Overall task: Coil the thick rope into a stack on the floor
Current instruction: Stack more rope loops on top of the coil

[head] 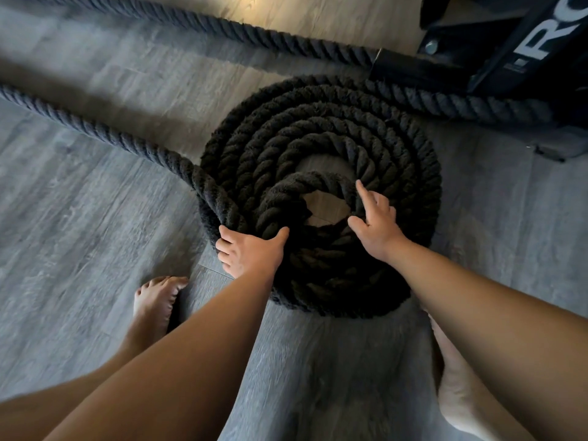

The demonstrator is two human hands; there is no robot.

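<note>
Head view shows me the thick black twisted rope (321, 128) lying on the grey wood-plank floor (79, 218), wound into a round flat coil of several rings with a small gap of bare floor at its centre. I can see more than one layer at the near edge, where the coil looks stacked. One loose length of the rope runs from the coil's left side away toward the upper left; another stretch leaves the coil's far side and passes to the right, under a black metal frame (509, 58) with white letters on it. A further length crosses the top of the picture and meets the frame near its bolt.

My left hand (251, 251) sits on the coil's near-left edge, where the loose length joins it, fingers curled over the outer strand and thumb spread across the top, so it grips the rope there. My right hand (375, 222) rests on the innermost ring at the near right, index finger stretched along the strand and thumb out; it presses rather than clasps, with nothing enclosed.

Both forearms are bare. A bare left foot (156, 303) stands on the floor just left of the coil, and a bare right foot (458, 377) stands near its right side.
</note>
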